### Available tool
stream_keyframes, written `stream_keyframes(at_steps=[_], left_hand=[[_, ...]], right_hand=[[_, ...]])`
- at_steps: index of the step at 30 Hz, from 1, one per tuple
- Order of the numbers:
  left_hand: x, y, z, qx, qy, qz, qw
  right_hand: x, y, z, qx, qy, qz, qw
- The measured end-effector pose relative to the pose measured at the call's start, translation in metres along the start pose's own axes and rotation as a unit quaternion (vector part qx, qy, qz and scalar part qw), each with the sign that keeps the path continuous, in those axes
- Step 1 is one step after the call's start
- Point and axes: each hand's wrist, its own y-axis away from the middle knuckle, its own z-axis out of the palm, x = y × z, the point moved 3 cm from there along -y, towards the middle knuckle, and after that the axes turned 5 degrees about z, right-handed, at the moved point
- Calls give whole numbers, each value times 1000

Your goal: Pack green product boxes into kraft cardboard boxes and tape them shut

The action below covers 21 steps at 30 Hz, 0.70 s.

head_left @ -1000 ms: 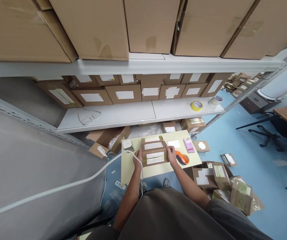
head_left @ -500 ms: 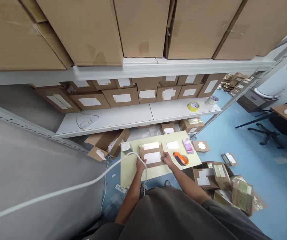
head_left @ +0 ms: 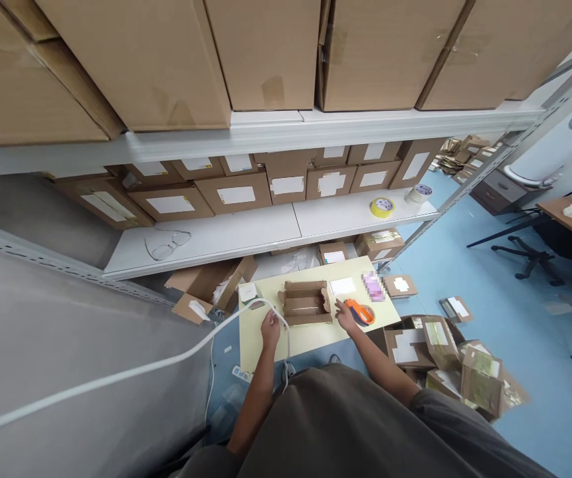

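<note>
Box (head_left: pixel 305 290) — open, inside detail indistinct

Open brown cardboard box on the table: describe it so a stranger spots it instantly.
Below the long white shelf is a pale yellow rectangular table. On it, between the left hand and right hand, sits the open brown cardboard box. Unlike the nearby orange tape dispenser, it is hollow, its open top facing up.

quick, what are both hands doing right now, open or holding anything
Left hand: near the open box; open or closed cannot be told.
Right hand: open, beside the orange tape dispenser, no grip visible.
</note>
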Motion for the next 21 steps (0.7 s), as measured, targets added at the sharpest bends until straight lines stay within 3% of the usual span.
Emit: stream_keyframes(at_steps=[2, 3, 4, 7, 10, 12, 16, 21], left_hand=[[18, -9, -1, 24, -6, 31, 999], [29, -14, 4, 9, -10, 56, 998], [40, -18, 12, -30, -21, 80, 996], [67, -23, 45, -205, -96, 150, 962], [75, -22, 65, -308, -205, 178, 912], [69, -22, 62, -315, -264, 171, 895], [46, -25, 37, -286, -363, 138, 876], [24, -22, 25, -281, -284, 135, 907]], right_hand=[[-16, -3, -4, 50, -6, -48, 998], [-27, -4, 0, 52, -6, -83, 995], [-39, -5, 7, 36, -3, -119, 992], [-70, -11, 42, -96, 44, -202, 974], [-81, -17, 62, -147, 134, -207, 958], [-77, -19, 58, -130, 196, -195, 952], [-57, -19, 34, -116, 285, -167, 937], [-47, -28, 31, -156, 331, -127, 922]])
